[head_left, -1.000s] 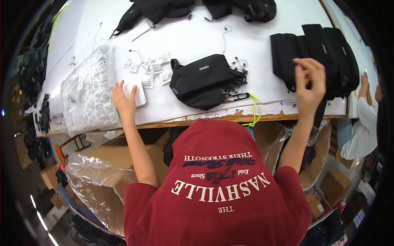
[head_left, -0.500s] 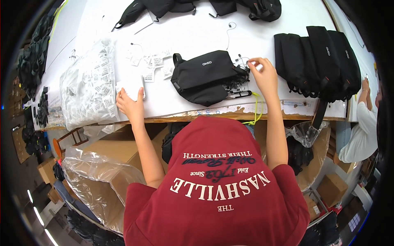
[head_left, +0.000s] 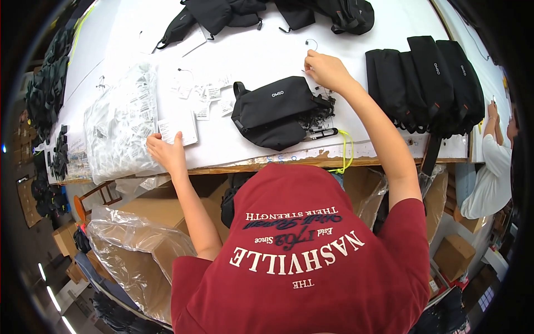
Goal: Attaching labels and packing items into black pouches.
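Observation:
My right hand point(head_left: 328, 71) reaches across the table, its thumb and finger pinched at the lower end of a thin black tag cord point(head_left: 313, 42). The cord's small loop shows just beyond the fingertips. At the left, my left hand point(head_left: 168, 154) rests against the near edge of a stack of white printed cards point(head_left: 186, 129), thumb and fingers spread apart. Between the hands lies a black sling bag point(head_left: 270, 108) with a small white logo. A tangle of black cords point(head_left: 318, 116) sits at its right end.
Left of the cards stands a clear plastic bag of white labels point(head_left: 122, 119). Loose white tags point(head_left: 208, 93) lie beyond the cards. Several black bags point(head_left: 428, 83) stand in a row at right, with more point(head_left: 222, 14) at the far side. A yellow-green cord point(head_left: 349, 153) hangs over the table edge.
My right hand has moved left and away from me, from the bag's right end to the loose cord. My left hand has slid slightly left and nearer, uncovering more of the cards.

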Action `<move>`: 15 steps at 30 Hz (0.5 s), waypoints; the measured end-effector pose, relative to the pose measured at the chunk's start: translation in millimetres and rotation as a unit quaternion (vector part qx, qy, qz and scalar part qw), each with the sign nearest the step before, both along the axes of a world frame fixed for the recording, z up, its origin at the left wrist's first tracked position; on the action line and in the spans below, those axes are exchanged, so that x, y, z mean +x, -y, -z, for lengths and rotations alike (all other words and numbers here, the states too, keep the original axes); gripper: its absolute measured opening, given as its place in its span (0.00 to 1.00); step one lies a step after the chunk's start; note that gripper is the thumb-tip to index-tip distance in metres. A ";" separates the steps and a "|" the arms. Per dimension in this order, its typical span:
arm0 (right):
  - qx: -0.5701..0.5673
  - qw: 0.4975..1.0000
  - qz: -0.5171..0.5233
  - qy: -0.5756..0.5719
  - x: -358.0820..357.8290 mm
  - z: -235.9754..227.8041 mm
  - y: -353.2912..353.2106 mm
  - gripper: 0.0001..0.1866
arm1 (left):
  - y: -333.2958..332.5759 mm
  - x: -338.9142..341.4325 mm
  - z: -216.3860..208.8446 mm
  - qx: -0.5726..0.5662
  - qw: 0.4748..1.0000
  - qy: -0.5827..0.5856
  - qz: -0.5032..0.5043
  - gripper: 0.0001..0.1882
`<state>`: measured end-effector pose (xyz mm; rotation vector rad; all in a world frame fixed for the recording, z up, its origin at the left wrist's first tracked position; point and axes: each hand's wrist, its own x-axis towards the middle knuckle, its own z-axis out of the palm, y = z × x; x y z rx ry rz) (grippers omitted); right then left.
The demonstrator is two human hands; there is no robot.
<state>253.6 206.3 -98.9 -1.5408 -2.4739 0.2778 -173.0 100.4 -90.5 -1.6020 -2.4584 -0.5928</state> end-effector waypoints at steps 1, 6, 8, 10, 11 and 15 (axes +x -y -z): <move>0.001 1.000 -0.004 -0.001 -1.4 -4.8 0.4 0.06 | -2.3 -1.5 -6.6 -0.037 0.999 0.034 0.015 0.21; -0.110 0.829 0.125 -0.534 -13.3 -68.1 31.3 0.04 | -4.2 25.5 -56.6 -0.045 0.936 0.334 0.100 0.11; -0.117 0.793 0.112 -0.587 -22.2 -91.1 58.1 0.03 | 2.5 73.3 -94.8 -0.005 0.873 0.470 0.130 0.13; -0.130 0.807 0.101 -0.566 -38.8 -114.3 86.9 0.04 | 11.6 105.8 -113.8 -0.034 0.794 0.577 0.189 0.27; -0.124 0.810 0.101 -0.564 -49.9 -122.6 97.9 0.03 | 15.0 112.9 -111.7 -0.034 0.805 0.536 0.253 0.30; -0.042 0.855 0.083 -0.511 -79.1 -139.2 121.8 0.04 | 25.5 157.2 -115.5 0.001 0.710 0.629 0.316 0.32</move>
